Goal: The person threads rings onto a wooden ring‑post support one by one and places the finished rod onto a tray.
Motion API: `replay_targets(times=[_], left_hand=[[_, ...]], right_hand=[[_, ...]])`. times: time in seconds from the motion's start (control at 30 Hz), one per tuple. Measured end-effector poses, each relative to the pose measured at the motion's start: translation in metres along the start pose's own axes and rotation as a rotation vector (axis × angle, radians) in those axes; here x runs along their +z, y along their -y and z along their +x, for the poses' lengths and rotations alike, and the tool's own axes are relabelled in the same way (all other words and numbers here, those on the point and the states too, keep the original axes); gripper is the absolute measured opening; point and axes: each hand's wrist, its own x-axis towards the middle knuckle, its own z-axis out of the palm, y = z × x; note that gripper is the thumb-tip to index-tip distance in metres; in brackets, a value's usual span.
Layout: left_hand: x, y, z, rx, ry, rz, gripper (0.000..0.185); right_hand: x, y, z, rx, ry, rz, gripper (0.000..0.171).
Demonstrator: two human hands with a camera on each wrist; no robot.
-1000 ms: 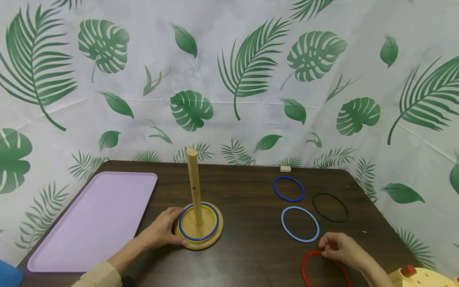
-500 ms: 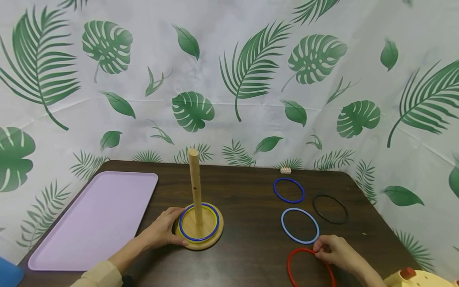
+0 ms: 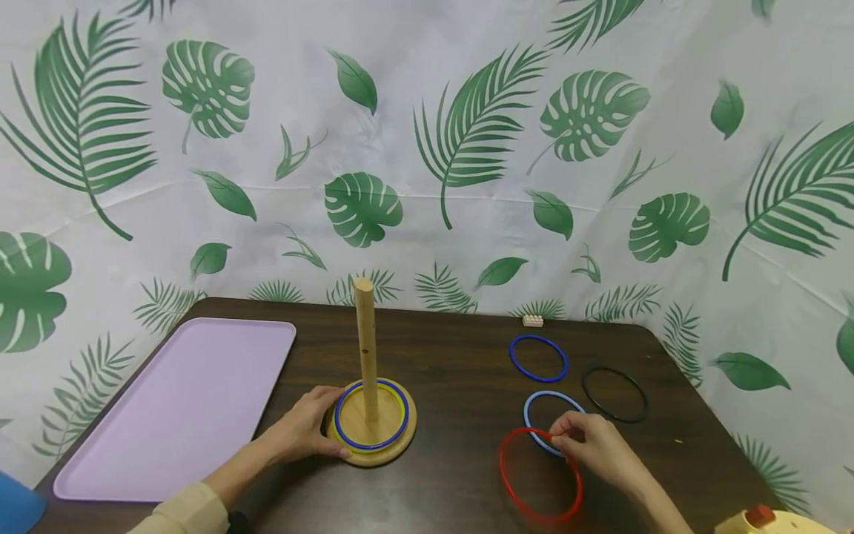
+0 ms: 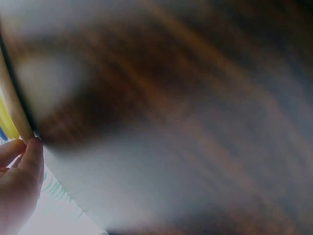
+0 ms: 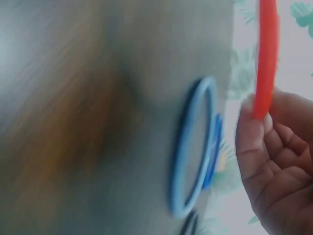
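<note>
In the head view, a wooden peg stand rises from a round base, with a blue ring and a yellow ring lying around the post. My left hand grips the left edge of that base, thumb in front; the left wrist view shows fingertips at its rim. A red ring is pinched between the thumb and fingers of my right hand, tilted and raised off the table. It partly overlaps a light blue ring, which lies flat behind it.
Farther back on the table lie a dark blue ring, a black ring and a small pale brick. A lilac tray takes up the left side. A cream object with a red knob juts in at the lower right corner.
My right hand has carried the red ring leftward and up, off the table, to in front of the light blue ring. The left hand stays on the stand's base.
</note>
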Motion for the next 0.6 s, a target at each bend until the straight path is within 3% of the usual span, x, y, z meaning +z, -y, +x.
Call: replay_targets(times=[0.3, 0.47, 0.6], left_hand=[[0.001, 0.002, 0.001, 0.012, -0.002, 0.017, 0.093], [0.001, 0.002, 0.001, 0.023, -0.004, 0.023, 0.093], [0.001, 0.001, 0.000, 0.025, -0.006, 0.021, 0.092]], right_hand=[[0.005, 0.052, 0.041, 0.013, -0.234, 0.267, 0.018], [0.000, 0.088, 0.065, 0.007, -0.294, 0.460, 0.026], [-0.002, 0.116, 0.083, -0.039, -0.313, 0.525, 0.024]])
